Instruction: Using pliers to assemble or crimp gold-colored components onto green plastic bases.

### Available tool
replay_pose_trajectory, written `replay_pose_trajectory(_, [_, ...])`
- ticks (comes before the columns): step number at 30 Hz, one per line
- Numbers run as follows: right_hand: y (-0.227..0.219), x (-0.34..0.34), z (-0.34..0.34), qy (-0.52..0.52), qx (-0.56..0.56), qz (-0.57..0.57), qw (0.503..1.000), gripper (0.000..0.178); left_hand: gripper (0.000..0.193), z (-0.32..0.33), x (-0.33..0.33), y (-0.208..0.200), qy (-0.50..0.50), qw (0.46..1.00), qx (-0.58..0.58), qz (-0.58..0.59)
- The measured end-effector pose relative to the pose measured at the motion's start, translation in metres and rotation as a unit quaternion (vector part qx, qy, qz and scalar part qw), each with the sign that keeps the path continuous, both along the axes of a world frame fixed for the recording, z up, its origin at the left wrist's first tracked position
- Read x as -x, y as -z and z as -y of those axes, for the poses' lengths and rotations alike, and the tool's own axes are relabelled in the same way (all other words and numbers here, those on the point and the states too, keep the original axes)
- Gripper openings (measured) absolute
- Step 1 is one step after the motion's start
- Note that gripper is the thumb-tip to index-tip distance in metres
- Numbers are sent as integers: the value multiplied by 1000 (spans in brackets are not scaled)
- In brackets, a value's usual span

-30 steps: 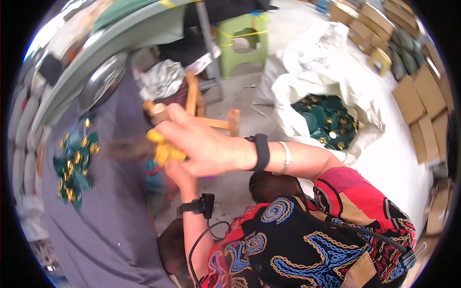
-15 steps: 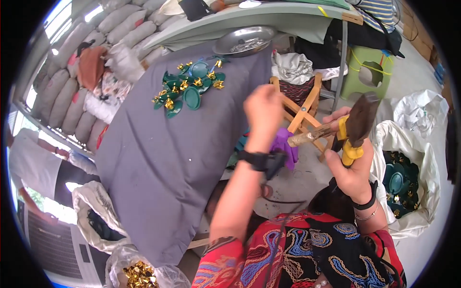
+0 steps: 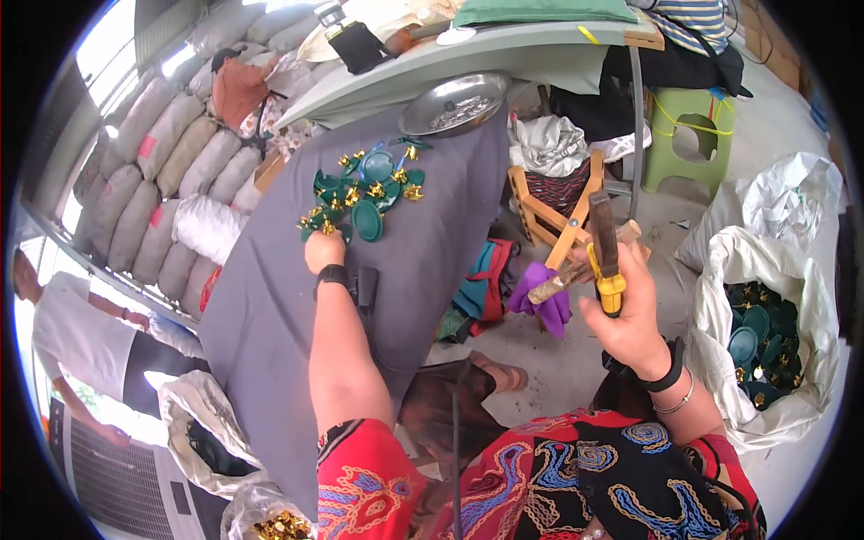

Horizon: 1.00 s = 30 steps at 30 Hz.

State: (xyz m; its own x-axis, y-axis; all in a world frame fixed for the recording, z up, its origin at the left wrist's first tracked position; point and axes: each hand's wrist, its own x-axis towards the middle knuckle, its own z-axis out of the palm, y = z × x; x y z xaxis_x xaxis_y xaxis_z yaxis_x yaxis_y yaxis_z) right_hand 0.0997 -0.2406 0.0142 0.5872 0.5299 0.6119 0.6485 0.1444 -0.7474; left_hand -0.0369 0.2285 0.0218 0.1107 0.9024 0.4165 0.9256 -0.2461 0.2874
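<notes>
On the grey cloth lies a pile of dark green round discs with shiny gold pieces among them. My left hand is at the pile's near left edge, its fingers curled in by a gold piece; whatever they pinch is hidden. Off to the right, my right hand is raised and closed around a hammer, its wooden handle pointing left. The same hand also holds a yellow-handled tool that looks like pliers.
A metal bowl with small pieces stands at the cloth's far end. White sacks hold green discs at right and dark items at left; a bag of gold pieces is below. Two people are beyond, left.
My left hand has moved left and forward, from beside the cloth's right edge to the pile. My right hand has shifted slightly left and turned the hammer head more upright.
</notes>
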Motion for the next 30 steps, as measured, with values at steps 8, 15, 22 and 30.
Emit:
replay_pose_trajectory(8, [-9,-30,-12,48,-40,-35,997,49,42,69,2,-53,132,974,-149,111])
replay_pose_trajectory(15, [-4,-61,-45,5,-40,75,996,48,26,239,-86,126,433,830,66,346])
replay_pose_trajectory(22, [45,-69,-74,-53,107,119,986,51,39,260,-109,183,448,845,81,280])
replay_pose_trajectory(30, [70,-71,-103,-113,161,180,964,48,28,260,-111,179,453,848,60,268])
